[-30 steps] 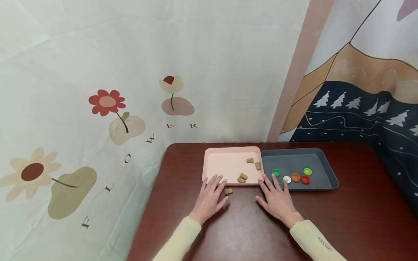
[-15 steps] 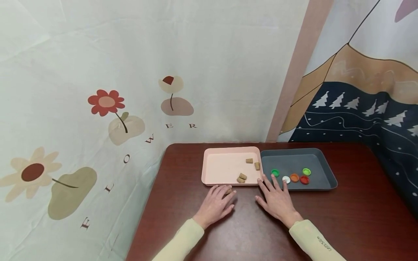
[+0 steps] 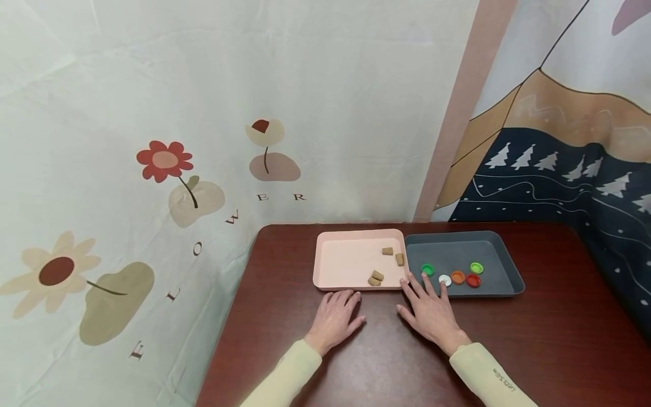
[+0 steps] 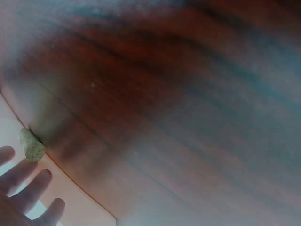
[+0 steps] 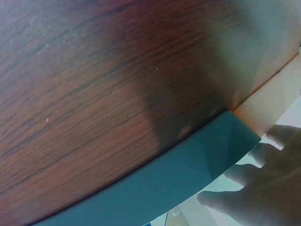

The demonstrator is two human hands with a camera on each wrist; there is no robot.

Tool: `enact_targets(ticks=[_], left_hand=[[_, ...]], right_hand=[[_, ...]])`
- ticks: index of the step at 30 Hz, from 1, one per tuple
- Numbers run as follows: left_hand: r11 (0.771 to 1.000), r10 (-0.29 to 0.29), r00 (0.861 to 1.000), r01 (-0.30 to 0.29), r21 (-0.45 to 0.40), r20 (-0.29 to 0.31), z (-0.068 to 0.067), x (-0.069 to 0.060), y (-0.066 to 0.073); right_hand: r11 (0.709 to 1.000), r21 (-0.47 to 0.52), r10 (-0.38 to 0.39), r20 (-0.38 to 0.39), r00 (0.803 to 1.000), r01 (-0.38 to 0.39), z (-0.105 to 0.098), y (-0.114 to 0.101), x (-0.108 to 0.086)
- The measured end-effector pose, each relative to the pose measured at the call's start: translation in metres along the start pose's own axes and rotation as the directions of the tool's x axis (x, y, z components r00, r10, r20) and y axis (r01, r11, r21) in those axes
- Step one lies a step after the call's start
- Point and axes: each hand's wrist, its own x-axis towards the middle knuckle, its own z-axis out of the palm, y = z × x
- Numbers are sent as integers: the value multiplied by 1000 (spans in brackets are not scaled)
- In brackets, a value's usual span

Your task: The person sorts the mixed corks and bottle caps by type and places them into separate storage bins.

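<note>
My left hand [image 3: 333,319] lies palm down just in front of the pink tray [image 3: 335,260], thumb spread from the fingers. In the left wrist view, a cork [image 4: 32,145] lies against the tray's outer side, and one fingertip appears to touch its end. The hand covers that cork in the head view. My right hand [image 3: 432,314] has its fingers spread over the near edges of the pink tray and the dark grey tray [image 3: 498,287]. Its fingertips are close to a white bottle cap [image 3: 445,280] and touch nothing I can make out.
Several corks, one being a cork [image 3: 387,251], lie in the pink tray's right half. The grey tray also holds a green cap [image 3: 427,270], an orange cap [image 3: 458,277], a red cap [image 3: 473,281] and a light green cap [image 3: 476,268]. A patterned cloth [image 3: 356,113] hangs behind the table [image 3: 386,373].
My left hand has drawn back off the pink tray's near edge and shifted right, over the loose cork, which is now hidden in the head view. The right hand has stayed put.
</note>
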Motion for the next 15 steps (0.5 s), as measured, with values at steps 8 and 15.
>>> enact_targets(ticks=[8, 15], left_hand=[[998, -33, 994, 38, 53, -100, 5, -1, 0], [996, -51, 987, 62, 68, -153, 9, 3, 1]], right_hand=[[1000, 9, -3, -12, 1000, 3, 1, 1, 0], [1000, 20, -7, -35, 999, 8, 2, 2, 0]])
